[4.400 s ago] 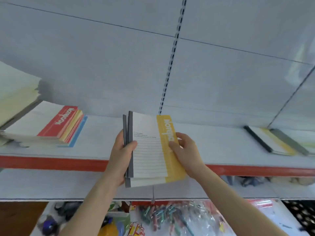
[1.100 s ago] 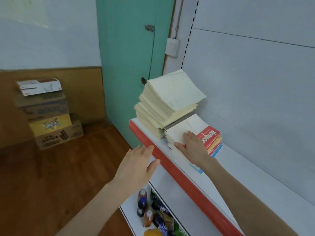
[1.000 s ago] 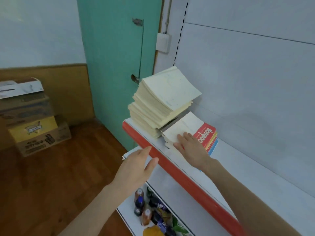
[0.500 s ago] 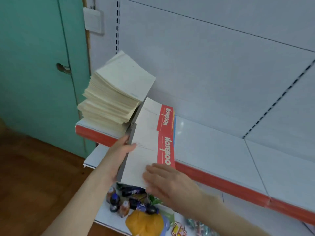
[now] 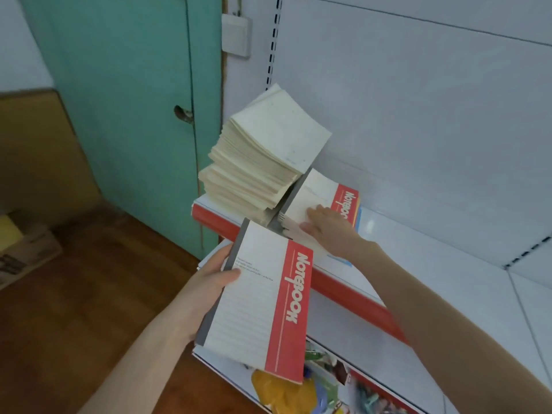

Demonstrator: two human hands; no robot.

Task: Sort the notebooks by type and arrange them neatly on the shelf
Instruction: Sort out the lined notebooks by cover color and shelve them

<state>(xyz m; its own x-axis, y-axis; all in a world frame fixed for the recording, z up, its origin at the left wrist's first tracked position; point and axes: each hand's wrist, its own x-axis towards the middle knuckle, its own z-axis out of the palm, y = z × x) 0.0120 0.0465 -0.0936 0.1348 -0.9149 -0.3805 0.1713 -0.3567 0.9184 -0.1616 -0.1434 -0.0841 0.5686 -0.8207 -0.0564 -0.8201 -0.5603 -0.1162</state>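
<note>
**A:** How far is the sorting?

**B:** About halfway, I think. A small stack of colour-banded notebooks (image 5: 316,192) lies on the white metal shelf with a red edge (image 5: 418,264), its colours mixed.

**A:** And the hands?

**B:** The left hand (image 5: 209,282) grips a white lined notebook with a red band (image 5: 263,306) in front of the shelf. The right hand (image 5: 325,228) rests with flat fingers on the stack.

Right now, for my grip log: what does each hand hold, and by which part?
Left hand grips the red notebook by its spine edge. Right hand rests flat on the stack, holding nothing.
</note>
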